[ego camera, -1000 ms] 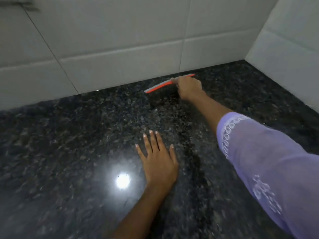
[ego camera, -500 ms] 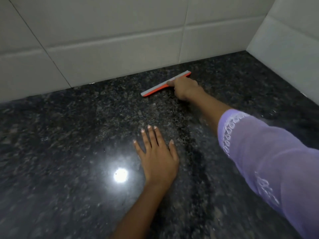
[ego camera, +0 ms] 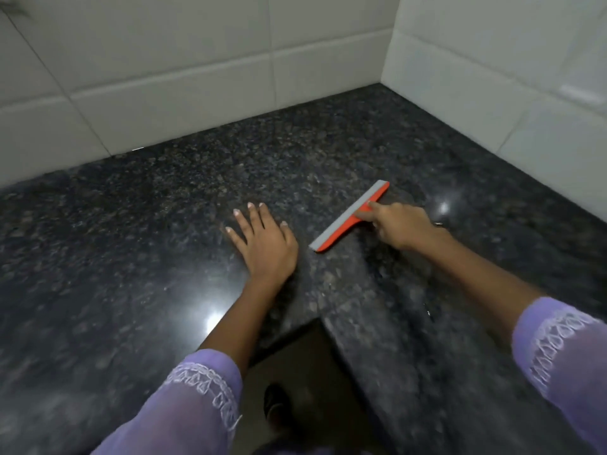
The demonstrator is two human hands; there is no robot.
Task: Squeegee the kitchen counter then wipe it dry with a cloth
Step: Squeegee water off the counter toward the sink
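An orange squeegee [ego camera: 348,220] with a grey rubber blade rests slanted on the dark speckled granite counter [ego camera: 138,244]. My right hand [ego camera: 400,224] grips its handle from the right, index finger stretched along the orange back. My left hand [ego camera: 262,244] lies flat on the counter just left of the blade's near end, fingers spread, holding nothing. No cloth is in view.
White tiled walls [ego camera: 184,80] close the counter at the back and at the right [ego camera: 505,80], meeting in a corner. The counter's front edge makes an inner corner [ego camera: 320,320] below my hands, with dark floor and a foot [ego camera: 276,405] beneath. Lamp glare shines on the stone.
My right hand has pulled the squeegee from the back wall toward me, to about level with my left hand. The view has dropped, so the counter's front edge now shows.
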